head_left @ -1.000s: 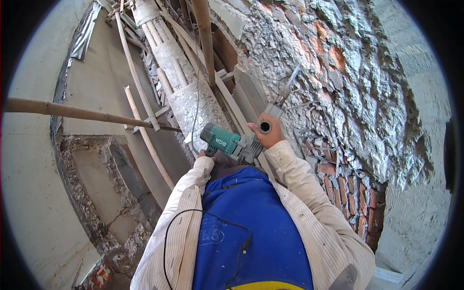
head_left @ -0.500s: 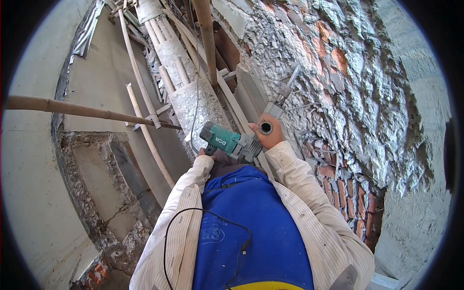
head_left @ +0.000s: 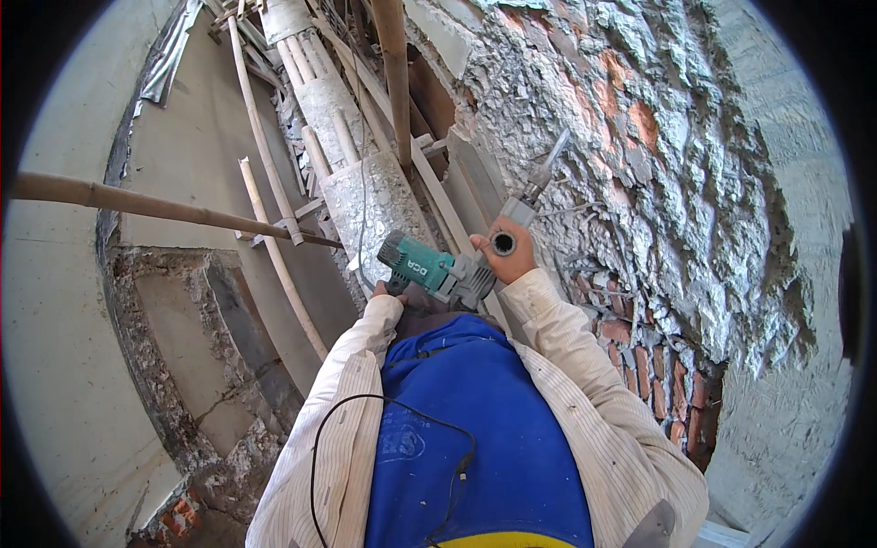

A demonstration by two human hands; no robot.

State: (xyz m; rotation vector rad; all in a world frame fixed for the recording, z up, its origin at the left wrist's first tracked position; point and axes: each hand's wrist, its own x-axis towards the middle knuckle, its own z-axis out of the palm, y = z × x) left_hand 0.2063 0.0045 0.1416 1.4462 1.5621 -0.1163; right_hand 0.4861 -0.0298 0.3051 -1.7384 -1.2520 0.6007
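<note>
A green and grey demolition hammer (head_left: 429, 267) lies across the front of my body, pointing up and to the right. My right hand (head_left: 513, 258) is wrapped round its front side handle, whose round hollow end (head_left: 502, 243) faces up. At the rear, my left hand (head_left: 387, 290) is closed on the back grip, its fingers partly hidden by the tool. The metal chisel (head_left: 552, 157) reaches to the rough, chipped wall (head_left: 667, 183); whether its tip touches the surface, I cannot tell. A dark power cord (head_left: 367, 196) runs up from the hammer's back end.
Scaffold planks coated with rubble (head_left: 370, 196) stretch away ahead. One bamboo pole (head_left: 174, 208) crosses from the left, and another pole (head_left: 393, 82) stands upright near the wall. Bare bricks (head_left: 660, 379) show low on the right. A thin black cable (head_left: 384, 396) hangs over my blue shirt.
The hammer and both hands keep nearly the same place. The view of the wall and scaffold has shifted slightly.
</note>
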